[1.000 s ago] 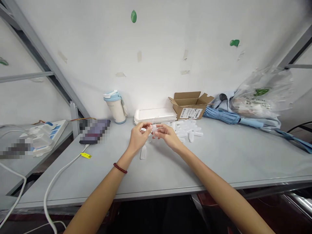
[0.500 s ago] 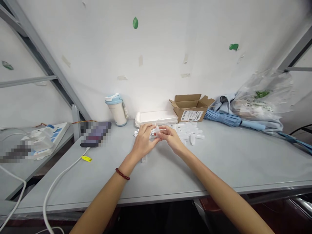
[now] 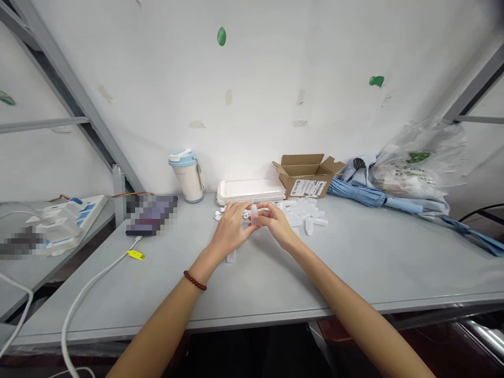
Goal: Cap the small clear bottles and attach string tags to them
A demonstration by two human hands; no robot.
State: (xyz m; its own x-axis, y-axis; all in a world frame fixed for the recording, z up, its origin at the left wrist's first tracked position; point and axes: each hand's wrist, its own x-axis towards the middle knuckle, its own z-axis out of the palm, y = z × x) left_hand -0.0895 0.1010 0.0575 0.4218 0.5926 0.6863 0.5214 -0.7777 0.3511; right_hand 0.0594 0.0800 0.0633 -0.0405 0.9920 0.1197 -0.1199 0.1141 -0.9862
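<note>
Between the fingertips of both hands, a small translucent plastic bottle (image 3: 254,215) stands upright with its narrow end up. My left hand (image 3: 230,229) curls round its left side, the thumb near the bottle's base. From the other side, my right hand (image 3: 277,224) pinches it with thumb and fingers. Just beyond my right fingers lies a heap of similar translucent plastic pieces (image 3: 303,212). Small white caps (image 3: 218,214) are partly hidden behind my left hand. Another translucent piece (image 3: 231,256) lies on the table below my left wrist.
On the grey table (image 3: 283,283), a white tray (image 3: 252,190) and an open cardboard box (image 3: 308,181) stand against the wall. A tumbler (image 3: 188,178) and a phone (image 3: 153,216) on a white cable are to the left. A folded blue umbrella (image 3: 360,193) and a plastic bag (image 3: 421,163) lie right.
The small bottle has come more upright and more into view between my fingers. Both hands stay nearly in place, and the whole view has shifted slightly.
</note>
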